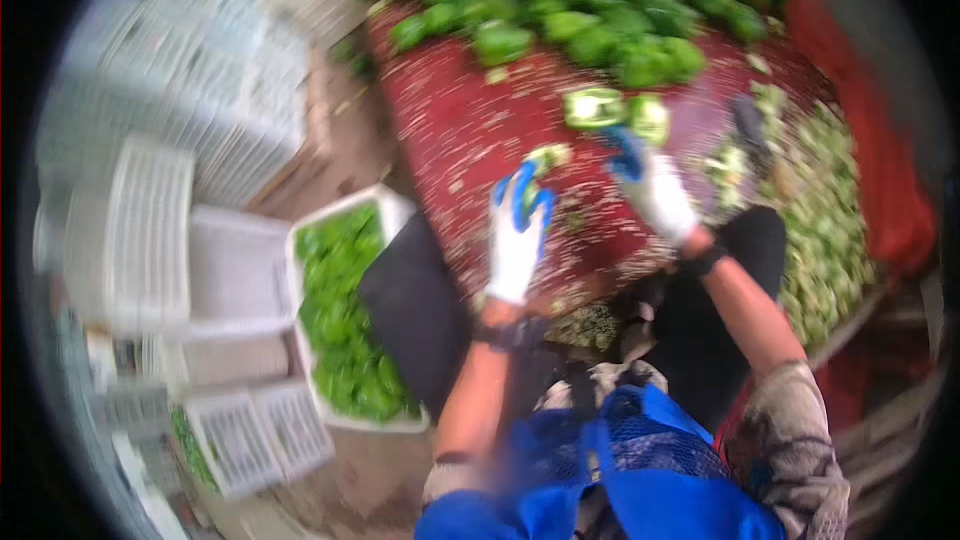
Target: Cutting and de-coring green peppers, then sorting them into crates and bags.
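Note:
My left hand (518, 230), in a white glove with blue fingers, is curled over the red work surface (440, 110). A green pepper piece (530, 198) shows between its thumb and fingers, and a pale cut piece (550, 156) lies at the fingertips. My right hand (655, 190), gloved alike, reaches toward a halved green pepper (594, 108) with its pale inside showing. Another green pepper (648, 120) lies just beyond its fingers. Motion blurs these fingers, and whether they grip anything is unclear.
Green peppers (570, 0) are heaped at the far side. Pale green scraps (825, 210) pile up on the right. At left stands a white crate (293, 280) of green peppers, with white crates (240, 265) beside it and more stacked (210, 70) behind. My knees flank the surface's near edge.

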Demonstrator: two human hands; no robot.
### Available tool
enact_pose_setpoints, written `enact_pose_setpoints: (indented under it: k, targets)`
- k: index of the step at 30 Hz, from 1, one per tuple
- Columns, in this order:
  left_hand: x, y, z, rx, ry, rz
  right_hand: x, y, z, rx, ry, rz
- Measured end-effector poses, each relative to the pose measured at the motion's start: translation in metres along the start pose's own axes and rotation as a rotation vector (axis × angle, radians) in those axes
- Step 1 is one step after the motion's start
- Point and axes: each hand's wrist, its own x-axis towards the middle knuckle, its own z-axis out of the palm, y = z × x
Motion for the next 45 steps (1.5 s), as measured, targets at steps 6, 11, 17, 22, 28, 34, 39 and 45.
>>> enact_pose_setpoints:
  k: [6, 11, 17, 22, 28, 34, 39, 45]
  targets:
    - [-0.024, 0.051, -0.156, -0.005, 0.255, -0.013, -0.005, 0.057, -0.004, 0.235, -0.039, 0.025]
    - [-0.105, -0.023, -0.272, -0.086, 0.564, -0.189, -0.002, 0.076, 0.012, 0.111, -0.091, -0.014]
    - [-0.181, -0.141, -0.269, 1.044, 0.356, -0.387, 0.002, 0.035, 0.035, 0.274, -0.177, 0.042]
    - [-0.166, -0.173, -0.218, 1.245, 0.069, -0.545, 0.003, 0.037, 0.017, 0.266, -0.089, 0.003]
    - [-0.186, -0.179, -0.262, 0.809, 0.18, -0.399, 0.019, 0.017, 0.04, 0.11, 0.056, -0.036]
    - [-0.087, 0.008, -0.239, 0.405, 0.462, -0.034, 0.07, 0.026, -0.009, -0.271, 0.312, -0.144]
    - [-0.019, 0.051, -0.112, -0.521, 0.22, -0.06, 0.097, 0.049, 0.013, -0.8, -0.169, -0.147]
    - [0.007, -0.029, -0.001, -0.941, -0.04, -0.571, 0.068, 0.044, 0.033, -0.468, -0.245, -0.306]
